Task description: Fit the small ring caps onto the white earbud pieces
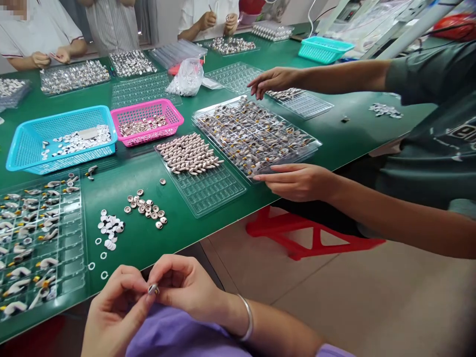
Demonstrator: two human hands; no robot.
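A: What's carried by the table (122,181)?

B: Clear trays, mostly. The left tray (72,258) is part-filled w/ white curved pieces, and its right columns are bare. In the mid tray (208,191), brownish pieces are heaped on the far half and the near half is bare. The right tray (314,144) is filled nearly throughout. A co-worker's hand (297,181) is laid flat at its near edge.

A: And the baskets?

B: In the blue basket (15,148), white flat bits are scattered thinly over the bottom. A thin layer of metal-looking caps is seen in the pink basket (176,119).

A: Anything loose?

B: Caps (147,206) and white rings (109,228) are spread straight on the table, btw the left tray and the mid tray.

A: Where's the part kept?

B: The part (153,288) is held off the table, below its near edge and over the lap. It's pinched btw the fingertips of the left hand (111,310) and the right hand (186,285). The other fingers are curled in.

A: How is it expected to handle?

B: It's judged v. light and stiff. The surface looks like smooth metal, so it's prob. slippery and easily dropped or flicked away. It's best taken by the rim, thumb-tip vs. forefinger-tip, w/ light pressure. Finer detail can't be told, as it's too small.
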